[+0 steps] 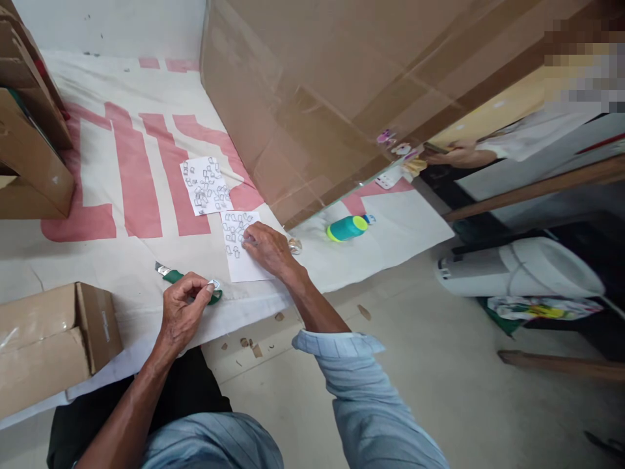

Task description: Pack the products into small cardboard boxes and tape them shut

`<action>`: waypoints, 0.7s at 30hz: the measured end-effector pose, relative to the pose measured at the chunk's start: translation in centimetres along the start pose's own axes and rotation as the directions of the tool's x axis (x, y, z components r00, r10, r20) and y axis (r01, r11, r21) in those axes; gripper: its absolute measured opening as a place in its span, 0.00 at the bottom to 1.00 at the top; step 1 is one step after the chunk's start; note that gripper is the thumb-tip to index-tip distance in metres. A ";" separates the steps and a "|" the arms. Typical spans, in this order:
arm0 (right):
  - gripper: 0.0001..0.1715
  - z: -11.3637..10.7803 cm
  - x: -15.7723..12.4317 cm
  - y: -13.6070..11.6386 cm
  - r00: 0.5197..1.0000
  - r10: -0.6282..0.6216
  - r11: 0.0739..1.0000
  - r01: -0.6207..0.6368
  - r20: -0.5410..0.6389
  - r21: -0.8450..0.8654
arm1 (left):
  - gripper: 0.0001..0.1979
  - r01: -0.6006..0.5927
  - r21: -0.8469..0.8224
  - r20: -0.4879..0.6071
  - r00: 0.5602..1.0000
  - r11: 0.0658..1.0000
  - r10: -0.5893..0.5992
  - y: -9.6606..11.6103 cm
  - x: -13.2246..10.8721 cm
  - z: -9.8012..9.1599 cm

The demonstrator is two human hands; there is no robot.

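Observation:
My left hand (pixel 183 307) is closed in a pinch on a small white piece (pixel 213 284) with a dark mark, just above the table's front edge. Beneath that hand lies a green utility knife (pixel 172 276), its blade end pointing to the left and its handle partly covered. My right hand (pixel 267 247) rests on a white sheet (pixel 239 264) with small outlined box shapes on its upper half. Its fingers are bent and pressed together against the paper; whatever they may hold is hidden. A second sheet (pixel 205 187), covered with similar shapes, lies just behind the first.
A large cardboard box (pixel 312 111) stands at the back. A teal and yellow bottle (pixel 346 228) lies on the table near a clear roll (pixel 295 246). Cardboard boxes (pixel 43 339) stand at left. At right are a white bucket (pixel 522 267) and another person's hand (pixel 461 155).

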State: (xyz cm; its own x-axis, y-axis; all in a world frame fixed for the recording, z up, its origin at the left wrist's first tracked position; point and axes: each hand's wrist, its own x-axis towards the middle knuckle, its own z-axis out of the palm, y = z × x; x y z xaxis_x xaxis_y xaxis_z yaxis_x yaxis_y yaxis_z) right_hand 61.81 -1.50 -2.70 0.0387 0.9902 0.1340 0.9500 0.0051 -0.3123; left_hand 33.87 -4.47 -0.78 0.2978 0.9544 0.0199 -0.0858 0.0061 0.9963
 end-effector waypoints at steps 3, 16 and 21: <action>0.07 0.1 -0.2 -0.2 1.000 -0.030 0.998 0.030 -0.006 -0.050 | 0.13 -0.001 -0.004 0.005 1.000 1.000 0.001 0.0 0.0 0.0; 0.14 -0.3 -0.3 -0.5 0.999 -0.032 0.995 0.034 0.021 -0.095 | 0.13 0.036 -0.018 0.011 0.999 0.999 -0.036 0.4 0.0 -0.1; 0.13 -1.4 -2.0 -3.2 0.974 0.018 0.994 0.007 -0.224 0.109 | 0.14 0.077 -0.052 0.038 0.996 0.996 -0.075 1.0 -0.1 -0.3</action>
State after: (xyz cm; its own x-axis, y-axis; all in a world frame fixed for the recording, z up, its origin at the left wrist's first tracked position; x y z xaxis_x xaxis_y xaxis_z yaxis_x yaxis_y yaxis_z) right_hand 59.11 -3.65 -0.61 0.1238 0.9339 0.3355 0.9106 0.0274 -0.4124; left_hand 33.47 -4.45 0.19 0.3396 0.9391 -0.0519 -0.1118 0.0951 0.9892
